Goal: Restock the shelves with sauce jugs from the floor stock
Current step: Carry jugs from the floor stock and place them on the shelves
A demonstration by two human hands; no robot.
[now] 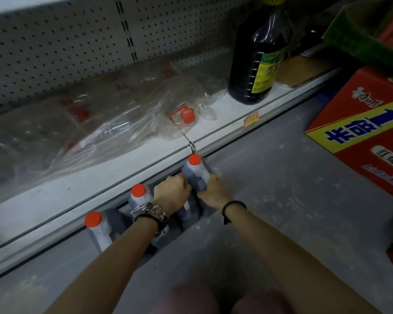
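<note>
Three sauce jugs (98, 232), maybe more hidden; one dark bottle (247, 64); one clear jug (182, 118).

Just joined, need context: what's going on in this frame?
A person at the bottom shelf has both hands on one orange-capped jug at the shelf's base. The left hand and right hand grip its sides. Two more jugs stand in a row to its left, untouched. On the shelf are crumpled plastic wrap and a tall dark bottle. None of these three jugs is on the shelf yet.
</note>
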